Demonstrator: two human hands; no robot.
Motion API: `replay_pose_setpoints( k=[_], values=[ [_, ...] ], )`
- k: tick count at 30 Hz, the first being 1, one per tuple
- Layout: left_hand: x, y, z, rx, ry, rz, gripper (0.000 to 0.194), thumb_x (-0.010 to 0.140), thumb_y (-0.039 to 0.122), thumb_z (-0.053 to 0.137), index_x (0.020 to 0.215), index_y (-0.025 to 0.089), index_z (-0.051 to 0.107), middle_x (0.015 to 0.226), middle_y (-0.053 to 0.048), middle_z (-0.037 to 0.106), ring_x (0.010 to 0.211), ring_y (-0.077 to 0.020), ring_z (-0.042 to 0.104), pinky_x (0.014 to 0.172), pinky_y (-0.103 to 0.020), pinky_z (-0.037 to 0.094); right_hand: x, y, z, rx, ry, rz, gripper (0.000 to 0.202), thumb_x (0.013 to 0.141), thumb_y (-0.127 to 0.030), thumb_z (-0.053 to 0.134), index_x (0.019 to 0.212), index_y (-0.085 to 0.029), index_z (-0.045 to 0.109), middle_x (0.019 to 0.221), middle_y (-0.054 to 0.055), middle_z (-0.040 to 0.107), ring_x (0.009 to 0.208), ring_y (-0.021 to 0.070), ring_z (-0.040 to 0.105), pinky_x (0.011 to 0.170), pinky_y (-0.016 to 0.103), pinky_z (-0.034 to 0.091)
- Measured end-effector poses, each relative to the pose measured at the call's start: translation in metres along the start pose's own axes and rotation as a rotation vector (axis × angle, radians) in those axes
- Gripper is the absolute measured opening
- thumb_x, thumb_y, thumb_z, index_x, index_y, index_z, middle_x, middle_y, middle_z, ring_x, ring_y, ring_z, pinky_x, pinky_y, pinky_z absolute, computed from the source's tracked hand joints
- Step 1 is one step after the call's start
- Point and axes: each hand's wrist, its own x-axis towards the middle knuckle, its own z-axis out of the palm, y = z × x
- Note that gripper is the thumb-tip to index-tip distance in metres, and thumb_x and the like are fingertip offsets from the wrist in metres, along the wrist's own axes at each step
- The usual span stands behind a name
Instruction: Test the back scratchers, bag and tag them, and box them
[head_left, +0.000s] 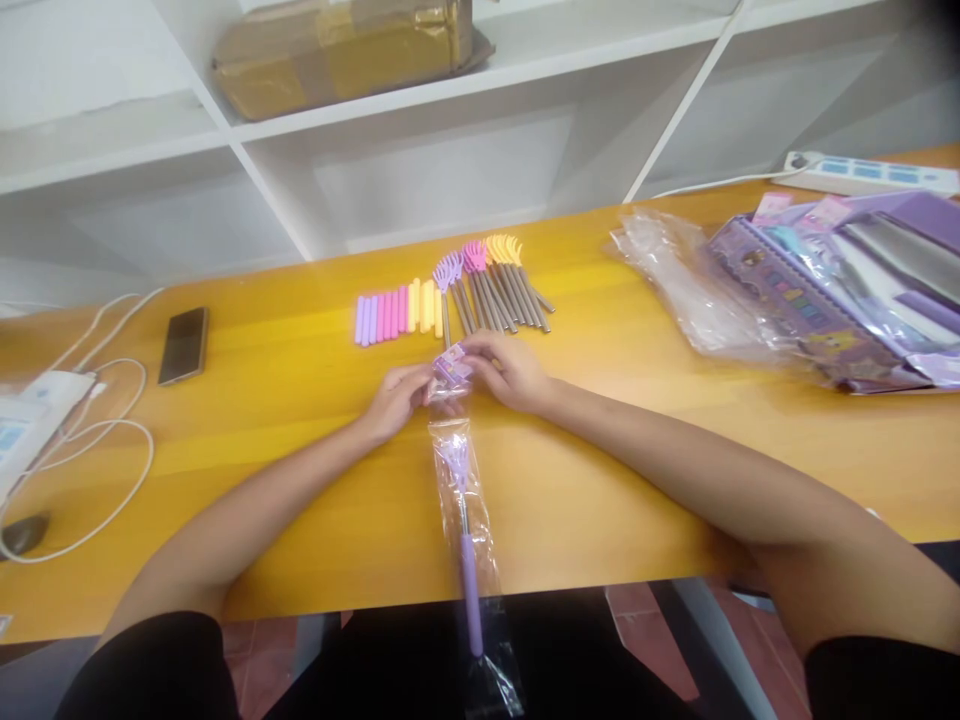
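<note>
So we've got a purple scratcher (469, 590) in a clear bag (484, 548), in the middle, poking past the table's (315, 540) near edge. Our left hand (401, 400) and right hand (508, 370) both pinch a little card (452, 366) by the bag's far end. Farther off: handles (386, 315), with rods (499, 303) right of them. Phone's (183, 345) left, purple box (799, 290) right.

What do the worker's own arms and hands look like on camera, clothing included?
Both arms wear plain black sleeves, the left sleeve and right sleeve short enough to leave the forearms bare. The left hand and right hand are ungloved, with no watch or band visible at either wrist. Blur hides any finer detail on the fingers.
</note>
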Motion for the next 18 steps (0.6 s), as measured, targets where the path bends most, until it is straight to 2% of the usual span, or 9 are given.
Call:
replay_pose_setpoints(
  k=[4,8,10,14,18],
  values=[
    [0.001,-0.001,-0.001,0.026,0.062,-0.006,0.05,0.086,0.056,0.075,0.059,0.019,0.055,0.062,-0.003,0.063,0.061,-0.0187,0.064,0.066,-0.033,0.055,0.0,0.0,-0.001,-0.025,-0.055,-0.007,0.024,0.112,-0.031,0.052,0.13,-0.021,0.065,0.113,0.009,0.078,0.095,0.0186,0.075,0.084,0.031,0.061],
    [0.004,-0.008,-0.006,0.082,0.181,0.068,0.043,0.086,0.05,0.074,0.062,0.018,0.06,0.06,0.0,0.056,0.059,-0.0137,0.053,0.059,-0.027,0.043,-0.001,-0.002,-0.002,-0.125,-0.099,-0.127,0.032,0.114,-0.026,0.048,0.141,-0.022,0.063,0.104,0.006,0.076,0.086,0.0155,0.072,0.072,0.025,0.055],
    [0.005,-0.011,-0.009,0.111,0.204,0.075,0.042,0.087,0.049,0.073,0.062,0.018,0.06,0.059,0.0,0.055,0.058,-0.0132,0.049,0.057,-0.027,0.039,-0.001,-0.003,-0.003,-0.16,-0.113,-0.193,0.036,0.114,-0.023,0.047,0.147,-0.023,0.061,0.101,0.005,0.073,0.082,0.0141,0.07,0.067,0.024,0.052],
    [0.004,-0.013,-0.01,0.137,0.199,0.082,0.045,0.088,0.05,0.073,0.06,0.018,0.058,0.057,0.001,0.052,0.056,-0.0129,0.046,0.056,-0.028,0.038,-0.001,-0.004,-0.004,-0.168,-0.139,-0.25,0.044,0.113,-0.021,0.046,0.154,-0.025,0.057,0.099,0.005,0.071,0.08,0.0139,0.068,0.065,0.025,0.05],
    [0.001,-0.007,-0.006,0.07,0.113,0.019,0.054,0.088,0.057,0.074,0.057,0.02,0.051,0.063,-0.002,0.059,0.062,-0.0175,0.059,0.06,-0.03,0.048,0.001,-0.006,-0.004,-0.171,-0.073,-0.21,0.048,0.108,-0.017,0.049,0.154,-0.025,0.059,0.092,0.003,0.068,0.072,0.0133,0.062,0.06,0.025,0.046]
  ],
)
